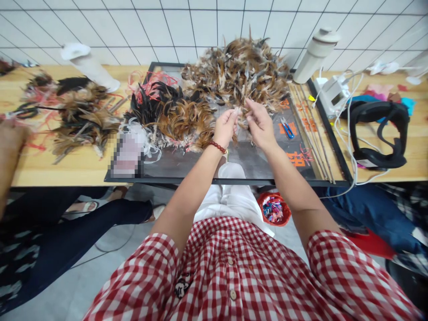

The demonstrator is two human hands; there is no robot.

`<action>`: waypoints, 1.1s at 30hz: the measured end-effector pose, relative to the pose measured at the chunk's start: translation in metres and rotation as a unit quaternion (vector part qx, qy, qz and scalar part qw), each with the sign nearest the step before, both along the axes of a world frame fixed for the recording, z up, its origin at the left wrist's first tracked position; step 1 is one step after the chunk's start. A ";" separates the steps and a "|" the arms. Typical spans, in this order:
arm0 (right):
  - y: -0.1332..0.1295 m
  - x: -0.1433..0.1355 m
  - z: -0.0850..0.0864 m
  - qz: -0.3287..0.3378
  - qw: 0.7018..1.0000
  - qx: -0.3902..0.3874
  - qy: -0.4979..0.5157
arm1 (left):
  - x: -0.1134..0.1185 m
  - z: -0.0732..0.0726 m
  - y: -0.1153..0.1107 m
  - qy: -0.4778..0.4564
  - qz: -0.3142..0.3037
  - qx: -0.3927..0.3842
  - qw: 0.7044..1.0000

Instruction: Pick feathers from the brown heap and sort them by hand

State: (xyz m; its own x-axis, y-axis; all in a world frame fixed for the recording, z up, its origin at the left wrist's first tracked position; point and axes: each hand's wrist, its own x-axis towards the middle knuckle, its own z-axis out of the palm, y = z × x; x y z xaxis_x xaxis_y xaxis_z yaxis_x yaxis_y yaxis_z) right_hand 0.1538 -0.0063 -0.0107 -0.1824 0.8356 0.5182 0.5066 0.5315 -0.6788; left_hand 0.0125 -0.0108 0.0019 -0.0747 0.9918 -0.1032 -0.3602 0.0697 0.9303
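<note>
My left hand (226, 126), with a beaded bracelet (218, 147) at the wrist, is closed in a pinch over the dark board (240, 158). A small feather with a pale end shows at its fingertips. Just to its right is my right hand (261, 124), its thumb and forefinger apart and the other fingers bent. Behind both hands rises a big heap of brown and cream feathers (237, 67). Left of my left hand lie bunched golden-brown feathers (185, 120) and black feathers (147, 102).
Blue thread snips (286, 128) and thin sticks (312, 133) lie to the right. Beyond are a white bottle (316, 55), a power strip (334, 96) and a black headset (377, 133). White ribbon (137, 133) and more feathers (87, 111) lie left, near another person's arm (11, 151). A red basket (284, 218) stands below.
</note>
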 end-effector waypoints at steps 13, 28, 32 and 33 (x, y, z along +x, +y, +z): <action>0.018 0.006 -0.028 0.053 0.997 0.053 0.020 | 0.000 -0.007 0.006 -0.027 -0.041 0.040 0.998; 0.014 0.005 -0.011 0.132 0.961 -0.099 0.222 | 0.000 -0.001 -0.004 0.035 -0.148 0.061 0.986; 0.021 0.007 -0.019 0.097 0.966 -0.093 0.219 | 0.001 0.001 -0.008 0.059 -0.173 0.044 0.982; 0.021 0.008 -0.020 0.082 0.972 -0.082 0.206 | 0.000 0.001 -0.009 0.064 -0.170 0.039 0.983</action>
